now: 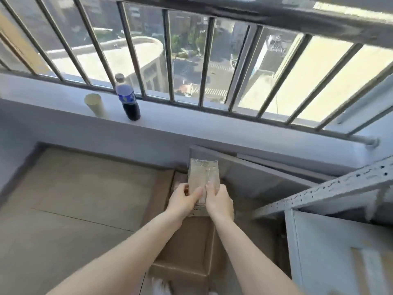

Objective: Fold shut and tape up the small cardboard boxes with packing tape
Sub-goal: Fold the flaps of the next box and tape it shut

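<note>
As both grip it | left hand (pixel 184 200), right hand (pixel 217 199) curled round small box (pixel 203 176)

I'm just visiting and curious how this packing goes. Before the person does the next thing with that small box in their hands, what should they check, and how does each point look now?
1. Both hands on the box: ok. The left hand and right hand grip the small cardboard box from either side.
2. Flaps folded shut: cannot tell; the top looks flat, but the picture is blurred.
3. Tape already on it: cannot tell; the surface looks glossy.
4. Tape roll within reach: not ok; none is visible.
5. Firm surface below: ok. A larger cardboard box lies under the hands.
6. Cola bottle and paper tube on the ledge: ok, apart from the work.
</note>
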`<action>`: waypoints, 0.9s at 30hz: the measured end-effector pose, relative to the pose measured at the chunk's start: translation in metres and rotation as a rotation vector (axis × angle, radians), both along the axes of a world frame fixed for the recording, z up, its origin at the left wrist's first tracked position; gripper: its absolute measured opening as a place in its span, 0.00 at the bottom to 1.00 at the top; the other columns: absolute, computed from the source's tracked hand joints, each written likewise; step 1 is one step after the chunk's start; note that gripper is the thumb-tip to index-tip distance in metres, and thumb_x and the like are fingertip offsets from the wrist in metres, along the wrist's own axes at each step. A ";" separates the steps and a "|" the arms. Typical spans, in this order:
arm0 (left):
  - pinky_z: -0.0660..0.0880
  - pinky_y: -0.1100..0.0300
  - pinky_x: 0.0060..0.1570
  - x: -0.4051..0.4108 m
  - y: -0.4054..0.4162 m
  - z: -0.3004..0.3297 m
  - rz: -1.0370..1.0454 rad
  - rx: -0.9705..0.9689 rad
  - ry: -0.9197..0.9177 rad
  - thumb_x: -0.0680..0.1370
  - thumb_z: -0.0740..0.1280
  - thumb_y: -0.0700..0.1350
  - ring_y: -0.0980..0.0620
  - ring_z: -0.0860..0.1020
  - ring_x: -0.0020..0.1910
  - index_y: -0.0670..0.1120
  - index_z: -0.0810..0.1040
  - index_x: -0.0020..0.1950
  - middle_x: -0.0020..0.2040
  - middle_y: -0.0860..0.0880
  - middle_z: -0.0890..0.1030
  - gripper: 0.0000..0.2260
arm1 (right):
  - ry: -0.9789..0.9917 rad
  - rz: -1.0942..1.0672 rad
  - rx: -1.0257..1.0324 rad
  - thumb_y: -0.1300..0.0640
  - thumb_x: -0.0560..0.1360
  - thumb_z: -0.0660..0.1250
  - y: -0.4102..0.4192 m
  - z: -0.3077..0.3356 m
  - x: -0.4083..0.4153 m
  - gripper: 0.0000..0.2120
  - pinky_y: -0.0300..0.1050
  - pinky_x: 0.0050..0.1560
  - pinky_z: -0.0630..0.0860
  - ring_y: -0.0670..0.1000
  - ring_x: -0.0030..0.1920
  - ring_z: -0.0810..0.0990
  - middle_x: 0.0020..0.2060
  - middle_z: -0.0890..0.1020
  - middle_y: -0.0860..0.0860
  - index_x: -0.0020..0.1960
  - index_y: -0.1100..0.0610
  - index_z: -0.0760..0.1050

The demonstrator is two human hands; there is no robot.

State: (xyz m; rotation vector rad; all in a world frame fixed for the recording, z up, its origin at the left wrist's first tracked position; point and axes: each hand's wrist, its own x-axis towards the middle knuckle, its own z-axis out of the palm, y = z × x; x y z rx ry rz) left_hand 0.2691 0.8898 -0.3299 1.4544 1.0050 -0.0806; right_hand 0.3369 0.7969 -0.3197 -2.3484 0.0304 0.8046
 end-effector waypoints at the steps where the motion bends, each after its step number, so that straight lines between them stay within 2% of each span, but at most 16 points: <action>1: 0.78 0.55 0.59 0.002 0.004 -0.021 -0.006 -0.013 0.024 0.79 0.69 0.54 0.55 0.80 0.55 0.48 0.74 0.69 0.58 0.53 0.81 0.20 | 0.019 -0.008 -0.011 0.39 0.83 0.51 0.004 -0.022 0.003 0.22 0.49 0.49 0.66 0.58 0.60 0.76 0.58 0.80 0.53 0.62 0.54 0.71; 4: 0.78 0.54 0.59 0.007 0.012 -0.087 -0.010 -0.021 0.094 0.79 0.69 0.55 0.55 0.80 0.55 0.48 0.74 0.71 0.59 0.53 0.81 0.22 | 0.076 -0.036 -0.009 0.40 0.84 0.53 0.013 -0.091 0.010 0.21 0.47 0.48 0.65 0.57 0.58 0.76 0.57 0.81 0.54 0.61 0.56 0.72; 8: 0.77 0.62 0.48 0.011 0.015 -0.174 -0.010 -0.043 0.163 0.79 0.69 0.55 0.58 0.79 0.52 0.49 0.73 0.71 0.57 0.55 0.80 0.22 | 0.188 -0.044 -0.013 0.42 0.83 0.54 0.017 -0.186 0.017 0.20 0.47 0.49 0.68 0.54 0.52 0.76 0.56 0.81 0.55 0.61 0.57 0.72; 12: 0.76 0.56 0.61 0.017 0.013 -0.255 -0.024 -0.065 0.214 0.79 0.69 0.55 0.55 0.78 0.59 0.49 0.70 0.74 0.62 0.53 0.80 0.25 | 0.277 -0.135 -0.001 0.45 0.83 0.56 0.016 -0.270 0.024 0.19 0.47 0.50 0.70 0.56 0.54 0.76 0.57 0.79 0.55 0.64 0.59 0.72; 14: 0.75 0.58 0.59 0.026 0.012 -0.291 -0.021 -0.079 0.209 0.79 0.69 0.54 0.55 0.77 0.58 0.49 0.70 0.74 0.60 0.55 0.79 0.25 | 0.306 -0.196 0.018 0.44 0.83 0.54 0.019 -0.307 0.030 0.21 0.52 0.56 0.76 0.57 0.56 0.77 0.58 0.78 0.56 0.66 0.58 0.71; 16: 0.74 0.60 0.57 0.036 0.011 -0.329 -0.019 -0.082 0.218 0.79 0.70 0.54 0.55 0.77 0.58 0.49 0.70 0.73 0.60 0.55 0.78 0.25 | 0.300 -0.219 0.022 0.44 0.82 0.52 0.023 -0.347 0.036 0.22 0.60 0.59 0.77 0.60 0.59 0.77 0.61 0.77 0.57 0.68 0.57 0.70; 18: 0.75 0.58 0.60 0.047 0.012 -0.367 -0.005 -0.070 0.237 0.78 0.71 0.54 0.53 0.77 0.61 0.49 0.70 0.74 0.64 0.52 0.78 0.26 | 0.274 -0.237 0.021 0.46 0.81 0.52 0.026 -0.388 0.045 0.22 0.62 0.61 0.76 0.61 0.59 0.76 0.62 0.74 0.60 0.68 0.58 0.71; 20: 0.75 0.54 0.65 0.058 0.013 -0.404 0.036 -0.081 0.241 0.77 0.73 0.53 0.52 0.76 0.64 0.49 0.70 0.75 0.67 0.51 0.77 0.29 | 0.240 -0.259 0.026 0.47 0.82 0.53 0.030 -0.422 0.055 0.21 0.62 0.62 0.75 0.61 0.59 0.76 0.63 0.72 0.60 0.68 0.57 0.72; 23: 0.75 0.51 0.66 0.075 0.015 -0.456 0.091 -0.079 0.245 0.76 0.74 0.53 0.50 0.76 0.65 0.49 0.71 0.74 0.67 0.50 0.78 0.29 | 0.182 -0.259 0.042 0.49 0.82 0.54 0.035 -0.473 0.072 0.21 0.61 0.62 0.75 0.61 0.59 0.75 0.63 0.71 0.60 0.69 0.57 0.72; 27: 0.77 0.51 0.59 0.099 0.024 -0.514 0.038 0.141 0.338 0.74 0.74 0.55 0.48 0.80 0.60 0.48 0.78 0.68 0.60 0.49 0.83 0.24 | 0.153 -0.284 0.060 0.51 0.81 0.57 0.047 -0.537 0.090 0.18 0.55 0.64 0.72 0.62 0.59 0.76 0.60 0.75 0.59 0.66 0.57 0.76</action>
